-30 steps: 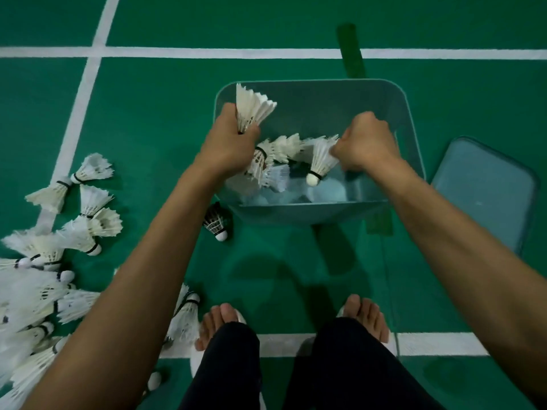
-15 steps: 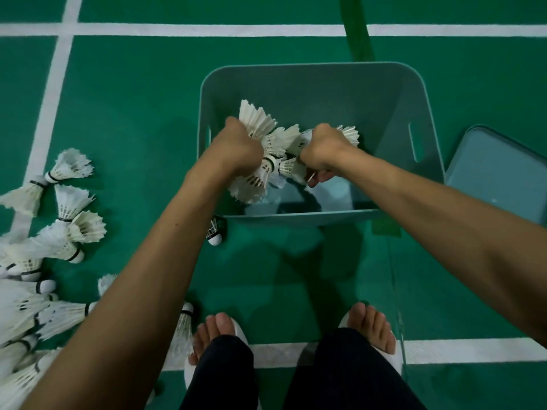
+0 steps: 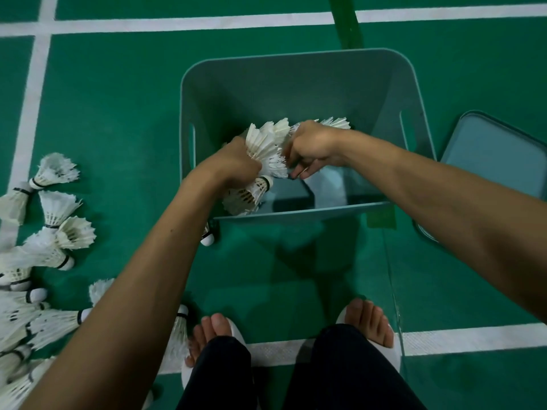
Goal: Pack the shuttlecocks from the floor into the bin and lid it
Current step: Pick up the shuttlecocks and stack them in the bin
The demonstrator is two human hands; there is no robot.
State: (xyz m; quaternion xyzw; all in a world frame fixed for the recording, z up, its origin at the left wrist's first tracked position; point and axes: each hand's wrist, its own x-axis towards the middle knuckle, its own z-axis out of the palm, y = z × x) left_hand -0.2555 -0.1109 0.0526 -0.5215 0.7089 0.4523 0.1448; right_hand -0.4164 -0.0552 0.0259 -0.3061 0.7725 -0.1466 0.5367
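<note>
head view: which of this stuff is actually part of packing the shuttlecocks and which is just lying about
Part of the job:
grey-green plastic bin
bunch of white feather shuttlecocks, held over the bin
loose white shuttlecocks on the floor, left
grey-green flat lid, on the floor right of the bin

Just there:
white court lines
dark green tape strips
white slippers

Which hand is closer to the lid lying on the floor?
Right. The right hand holds shuttlecocks inside the bin, the lid off to its right; the left hand sits farther left, near the bin's left wall.
</note>
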